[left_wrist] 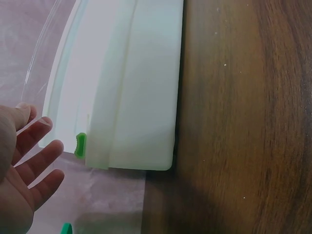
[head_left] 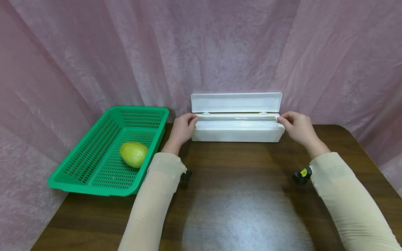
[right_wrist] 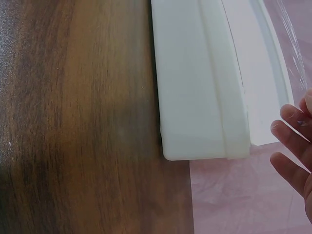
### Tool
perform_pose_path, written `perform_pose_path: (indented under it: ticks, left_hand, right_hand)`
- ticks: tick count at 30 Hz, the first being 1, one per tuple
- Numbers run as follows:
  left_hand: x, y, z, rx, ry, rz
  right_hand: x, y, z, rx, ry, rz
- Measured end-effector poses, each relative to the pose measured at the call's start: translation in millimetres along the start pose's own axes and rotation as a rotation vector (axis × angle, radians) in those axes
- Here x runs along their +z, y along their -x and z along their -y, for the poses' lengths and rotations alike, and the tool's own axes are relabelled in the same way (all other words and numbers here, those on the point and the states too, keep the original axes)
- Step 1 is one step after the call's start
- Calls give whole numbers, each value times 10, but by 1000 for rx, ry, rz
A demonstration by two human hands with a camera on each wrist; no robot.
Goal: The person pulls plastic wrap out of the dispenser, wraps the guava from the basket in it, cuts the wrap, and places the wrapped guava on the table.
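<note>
A long white cling film dispenser (head_left: pixel 235 136) lies at the back of the table, its hinged lid (head_left: pixel 236 103) raised. Clear film (head_left: pixel 238 119) stretches across its opening, between my two hands. At the dispenser's left end, my left hand (head_left: pixel 183 128) pinches one end of the film's edge between thumb and index finger; its other fingers are spread in the left wrist view. My right hand (head_left: pixel 299 127) pinches the opposite end at the right. Both wrist views show the taut film edge beyond the box. A small green slider (left_wrist: pixel 80 145) sits at the box's left end.
A green slotted basket (head_left: pixel 91 190) stands at the left of the brown wooden table (head_left: pixel 238 195), with a yellow-green oval fruit (head_left: pixel 133 154) inside. A pink curtain (head_left: pixel 220 45) hangs right behind the dispenser and along both sides.
</note>
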State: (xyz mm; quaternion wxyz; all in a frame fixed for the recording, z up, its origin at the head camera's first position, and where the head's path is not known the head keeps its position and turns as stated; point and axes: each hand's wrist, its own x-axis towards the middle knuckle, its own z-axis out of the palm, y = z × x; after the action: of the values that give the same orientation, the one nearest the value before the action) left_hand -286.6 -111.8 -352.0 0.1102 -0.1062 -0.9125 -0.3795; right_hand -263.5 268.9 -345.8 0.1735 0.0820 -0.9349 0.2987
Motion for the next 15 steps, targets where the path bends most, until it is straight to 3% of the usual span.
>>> perform_pose_path:
  ticks: [15]
  left_hand:
    - [-29,25,-42,17,12,-16]
  right_hand:
    - [-47,8,30,-33,15,-25]
